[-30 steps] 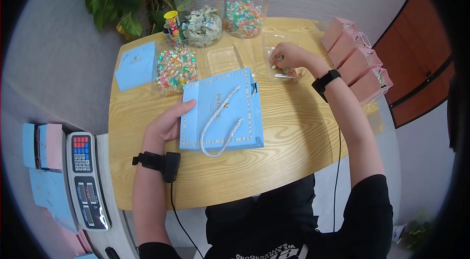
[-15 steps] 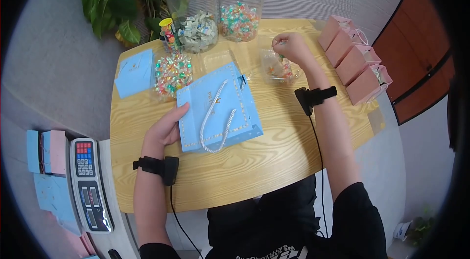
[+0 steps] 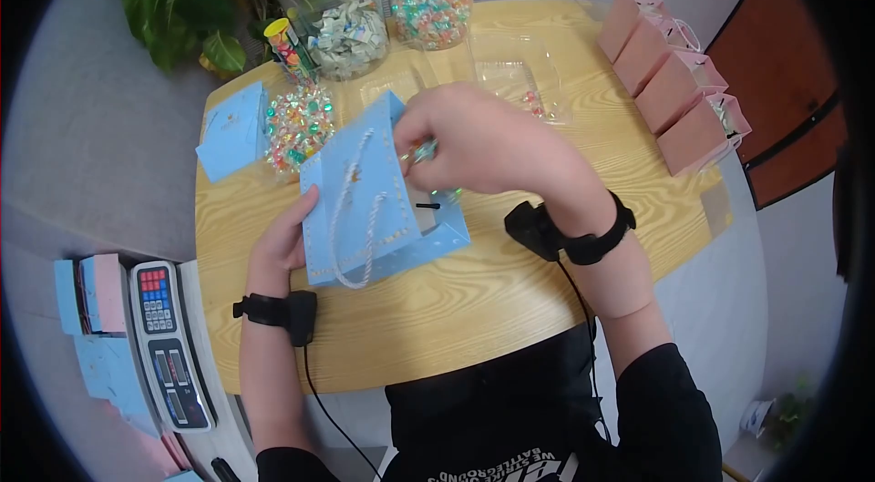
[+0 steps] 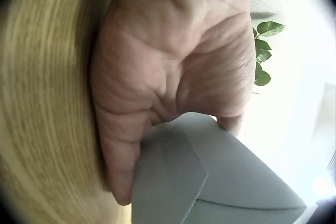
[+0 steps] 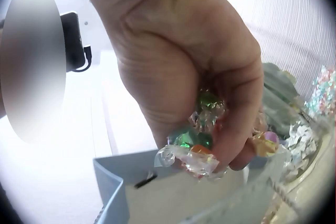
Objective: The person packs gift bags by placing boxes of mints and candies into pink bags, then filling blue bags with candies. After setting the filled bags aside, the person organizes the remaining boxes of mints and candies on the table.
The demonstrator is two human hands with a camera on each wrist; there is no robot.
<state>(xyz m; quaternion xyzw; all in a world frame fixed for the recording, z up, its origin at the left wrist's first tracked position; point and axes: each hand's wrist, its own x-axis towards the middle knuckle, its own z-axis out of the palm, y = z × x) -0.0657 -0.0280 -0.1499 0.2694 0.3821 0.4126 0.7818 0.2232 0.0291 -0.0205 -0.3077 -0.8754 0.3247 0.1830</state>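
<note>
A blue paper gift bag [image 3: 383, 179] with a white rope handle lies tilted over the table, its mouth facing right. My left hand [image 3: 281, 231] holds its base end, the thumb on the upper face; in the left wrist view, the fingers reach under the folded bottom. My right hand [image 3: 478, 140] is at the bag's mouth. Between its curled fingers and thumb is a bunch of shiny wrapped candies [image 5: 194, 148], green, orange and clear, seen in the right wrist view just over the opening. Part of the bag's inside is hidden behind the hand.
A clear tray [image 3: 515, 52] with a few candies stands behind the right hand. Further left are a box of wrapped candies [image 3: 301, 122], a colourful tube [image 3: 290, 49] and two tall clear tubs. Pink bags [image 3: 679, 108] line the right edge; a scale [image 3: 169, 345] stands left.
My right hand has left the clear tray with candies and come left to the bag's mouth. The left hand has tipped the bag so its opening shows more.
</note>
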